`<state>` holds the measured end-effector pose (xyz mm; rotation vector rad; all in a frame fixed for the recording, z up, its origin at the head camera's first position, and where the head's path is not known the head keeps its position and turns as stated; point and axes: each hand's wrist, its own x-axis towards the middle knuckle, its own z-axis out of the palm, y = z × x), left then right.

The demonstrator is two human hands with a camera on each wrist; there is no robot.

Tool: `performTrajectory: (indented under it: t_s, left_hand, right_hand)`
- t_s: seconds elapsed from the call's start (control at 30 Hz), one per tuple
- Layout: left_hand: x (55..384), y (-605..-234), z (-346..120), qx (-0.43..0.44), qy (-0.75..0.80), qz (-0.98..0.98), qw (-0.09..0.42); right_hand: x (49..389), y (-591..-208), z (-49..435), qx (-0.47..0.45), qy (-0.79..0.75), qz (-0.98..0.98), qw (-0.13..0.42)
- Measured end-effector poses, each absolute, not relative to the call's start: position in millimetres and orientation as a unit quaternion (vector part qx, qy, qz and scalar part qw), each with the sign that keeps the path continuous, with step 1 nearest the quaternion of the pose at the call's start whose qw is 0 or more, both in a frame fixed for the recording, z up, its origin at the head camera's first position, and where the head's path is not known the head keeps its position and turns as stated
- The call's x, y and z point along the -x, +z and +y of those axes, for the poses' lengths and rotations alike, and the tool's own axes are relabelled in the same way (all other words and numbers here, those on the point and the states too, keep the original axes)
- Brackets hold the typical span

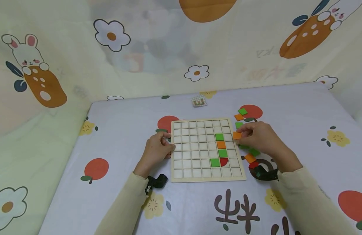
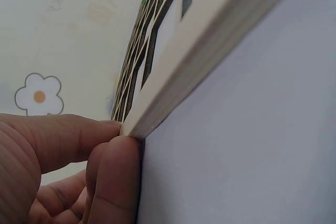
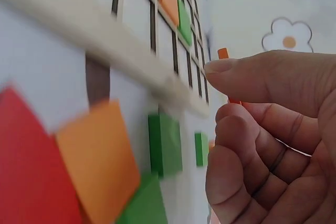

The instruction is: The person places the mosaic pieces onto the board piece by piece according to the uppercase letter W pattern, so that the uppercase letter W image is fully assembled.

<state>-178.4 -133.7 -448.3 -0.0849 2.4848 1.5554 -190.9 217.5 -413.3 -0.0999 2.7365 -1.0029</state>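
A pale wooden grid board lies flat on the cloth. In its right half sit green squares, an orange square and a red rounded piece. My left hand pinches the board's left edge; the left wrist view shows the fingertips right at the rim. Between thumb and fingers, my right hand holds an orange square tile up by the board's right edge. Seen from the right wrist, only the tile's thin edge shows above the thumb.
Loose tiles lie along the board's right side: green and orange ones farther back, and orange and red ones by the right wrist. A small patterned card lies behind the board. A printed curtain rises at the back.
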Motion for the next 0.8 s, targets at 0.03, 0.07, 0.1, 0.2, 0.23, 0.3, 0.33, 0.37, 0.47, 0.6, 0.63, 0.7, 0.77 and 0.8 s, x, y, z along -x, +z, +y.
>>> performTrajectory:
  t_s: [0.03, 0.07, 0.1, 0.2, 0.23, 0.3, 0.33, 0.37, 0.47, 0.6, 0.63, 0.7, 0.77, 0.8]
  left_hand:
    - [178.5, -448.7, -133.6, 0.028, 0.528, 0.843, 0.104]
    - [178.5, -448.8, -133.7, 0.028, 0.528, 0.842, 0.104]
    - [178.6, -448.8, -133.7, 0.028, 0.529, 0.842, 0.104]
    - [178.7, -449.1, -133.9, 0.027, 0.530, 0.841, 0.103]
    - [178.8, -449.3, -134.0, 0.027, 0.531, 0.841, 0.103]
    - [178.6, -448.7, -134.2, 0.026, 0.532, 0.840, 0.102]
    - [178.6, -448.7, -134.4, 0.024, 0.532, 0.840, 0.101]
    - [178.6, -448.8, -134.5, 0.024, 0.532, 0.840, 0.101]
    - [178.9, -448.9, -134.9, 0.022, 0.531, 0.841, 0.100]
    - [179.6, -450.1, -135.4, 0.019, 0.526, 0.844, 0.099]
    - [179.8, -450.3, -135.4, 0.018, 0.525, 0.845, 0.099]
    - [179.8, -450.2, -135.4, 0.019, 0.523, 0.846, 0.099]
    - [180.0, -449.6, -135.0, 0.021, 0.521, 0.847, 0.100]
    - [180.0, -449.5, -134.8, 0.021, 0.520, 0.848, 0.100]
  right_hand:
    - [190.3, -413.0, 214.6, 0.039, -0.343, 0.932, 0.111]
    - [189.7, -412.8, 211.9, 0.043, -0.344, 0.931, 0.111]
    - [189.0, -412.5, 208.9, 0.045, -0.346, 0.930, 0.113]
    - [187.0, -411.7, 199.8, 0.045, -0.353, 0.927, 0.121]
    - [186.2, -411.4, 196.9, 0.046, -0.356, 0.925, 0.124]
    - [185.3, -411.0, 191.6, 0.050, -0.359, 0.923, 0.127]
    - [185.0, -411.2, 189.1, 0.053, -0.361, 0.922, 0.127]
    - [185.0, -411.7, 186.9, 0.059, -0.361, 0.922, 0.127]
    - [185.4, -413.9, 180.7, 0.077, -0.360, 0.921, 0.127]
    - [186.4, -416.2, 172.0, 0.100, -0.364, 0.918, 0.125]
    - [187.0, -416.9, 169.8, 0.104, -0.365, 0.917, 0.125]
    - [188.1, -417.4, 165.2, 0.112, -0.367, 0.915, 0.127]
    - [189.4, -418.2, 160.9, 0.119, -0.364, 0.915, 0.129]
    - [190.0, -418.4, 158.8, 0.121, -0.362, 0.915, 0.131]
